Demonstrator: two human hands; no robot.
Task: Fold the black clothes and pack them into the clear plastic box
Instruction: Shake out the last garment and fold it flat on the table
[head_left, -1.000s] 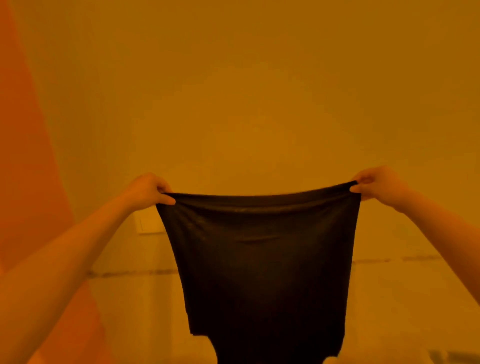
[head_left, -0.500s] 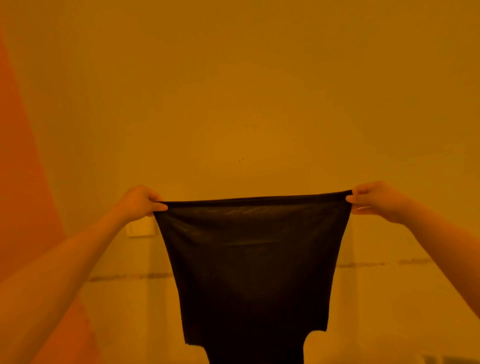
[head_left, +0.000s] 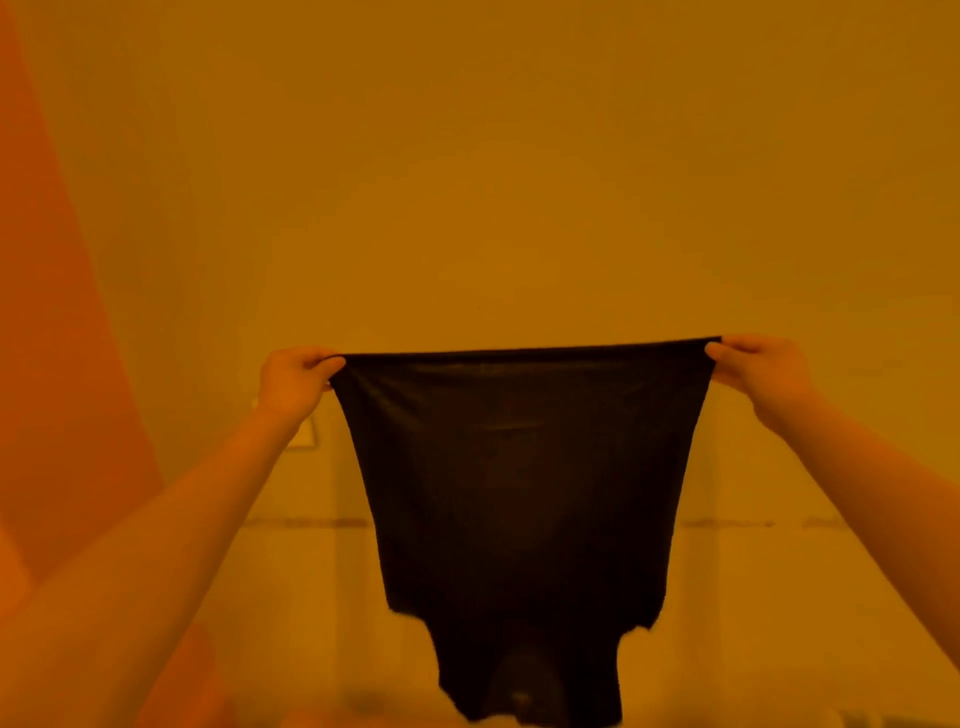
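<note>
Hanging from both hands, the black garment (head_left: 519, 483) spreads taut: left hand (head_left: 293, 382) and right hand (head_left: 758, 371) each pinch-grip a top corner.

Plain wall (head_left: 519, 182) in amber light, orange curtain (head_left: 47, 312) leftward

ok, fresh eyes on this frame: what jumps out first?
The black garment fills the centre, hanging spread out in the air, its top edge pulled taut. The left hand and right hand each pinch a top corner, arms stretched out from the lower corners of the view. Behind it is a plain wall in strong orange-yellow light, with an orange surface at far left; no clear plastic box is in view.
</note>
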